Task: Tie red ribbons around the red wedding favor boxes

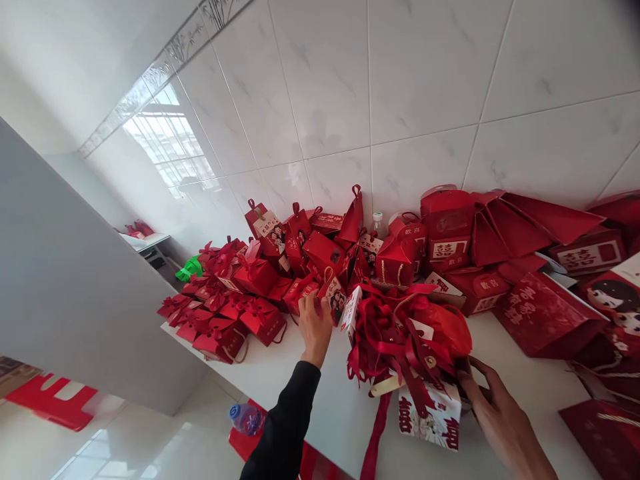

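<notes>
My left hand (316, 327) is at the middle of the table, its curled fingers and thumb on a small red gift box (335, 299) with a picture card and a cord loop. My right hand (495, 400) grips the right side of an open box (430, 419) with red characters on its white front. A tangled heap of dark red ribbons (385, 327) fills and overhangs this box, with a bright red translucent piece (447, 327) on the right. One ribbon (375, 433) hangs down in front.
Red bow-tied boxes (220, 337) crowd the left of the white table (280, 363). More red boxes (447, 233) line the tiled wall, with a clear bottle (379, 225) among them. Larger red bags (550, 313) lie right. Below the table, another bottle (246, 419) stands on a red stool.
</notes>
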The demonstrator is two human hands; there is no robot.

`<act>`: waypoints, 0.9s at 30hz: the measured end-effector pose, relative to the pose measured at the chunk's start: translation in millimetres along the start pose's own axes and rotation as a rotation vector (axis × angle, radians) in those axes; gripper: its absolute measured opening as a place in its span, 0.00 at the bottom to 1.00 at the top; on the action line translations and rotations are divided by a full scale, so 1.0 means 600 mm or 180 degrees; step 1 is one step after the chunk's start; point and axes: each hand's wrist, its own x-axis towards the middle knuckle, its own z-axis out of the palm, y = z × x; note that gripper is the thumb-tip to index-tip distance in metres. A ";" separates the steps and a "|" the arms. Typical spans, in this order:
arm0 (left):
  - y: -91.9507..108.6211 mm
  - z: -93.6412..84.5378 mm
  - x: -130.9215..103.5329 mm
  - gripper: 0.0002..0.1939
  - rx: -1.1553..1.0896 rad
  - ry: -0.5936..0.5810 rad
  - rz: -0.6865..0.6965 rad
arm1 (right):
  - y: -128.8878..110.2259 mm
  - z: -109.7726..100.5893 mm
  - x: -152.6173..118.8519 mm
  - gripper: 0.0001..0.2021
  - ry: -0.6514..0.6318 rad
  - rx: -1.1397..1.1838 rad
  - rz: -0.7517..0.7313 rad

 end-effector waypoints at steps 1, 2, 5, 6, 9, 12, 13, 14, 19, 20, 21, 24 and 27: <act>-0.002 -0.005 0.002 0.15 0.0065 0.0064 -0.0027 | 0.000 0.001 0.000 0.40 0.0015 0.0014 -0.0015; -0.007 -0.011 0.006 0.17 0.0143 0.0132 -0.0054 | 0.000 0.002 -0.001 0.40 0.0044 0.0029 -0.0040; -0.028 -0.032 0.022 0.18 0.0420 0.0211 -0.0036 | 0.003 0.005 0.001 0.39 0.0119 0.0033 -0.0096; -0.036 -0.038 0.026 0.19 0.0502 0.0159 0.0022 | 0.005 0.006 0.003 0.38 0.0138 0.0019 -0.0090; -0.055 -0.052 0.032 0.18 0.0681 -0.0115 0.0268 | 0.012 0.006 0.010 0.40 0.0107 -0.0060 -0.0039; -0.063 -0.058 0.027 0.20 0.0794 -0.0246 0.0399 | 0.018 0.003 0.013 0.41 0.0131 -0.0116 -0.0069; -0.064 -0.058 0.023 0.21 0.0813 -0.0240 0.0415 | 0.020 0.002 0.013 0.41 0.0125 -0.0122 -0.0073; -0.063 -0.058 0.019 0.22 0.0820 -0.0221 0.0425 | 0.021 0.002 0.013 0.41 0.0124 -0.0119 -0.0070; -0.060 -0.054 -0.003 0.20 0.0689 -0.0073 0.0375 | 0.021 0.005 0.010 0.42 0.0104 -0.0094 -0.0035; -0.060 -0.053 -0.007 0.20 0.0640 -0.0050 0.0354 | 0.020 0.006 0.009 0.43 0.0132 -0.0079 -0.0040; -0.059 -0.051 -0.011 0.20 0.0584 -0.0031 0.0334 | 0.019 0.008 0.007 0.43 0.0163 -0.0060 -0.0053; -0.055 -0.044 -0.020 0.20 0.0383 0.0008 0.0298 | 0.016 0.012 0.002 0.42 0.0196 0.0001 -0.0110; -0.040 -0.039 -0.033 0.20 0.0156 0.0074 0.0241 | 0.017 0.012 -0.001 0.41 0.0146 0.0037 -0.0147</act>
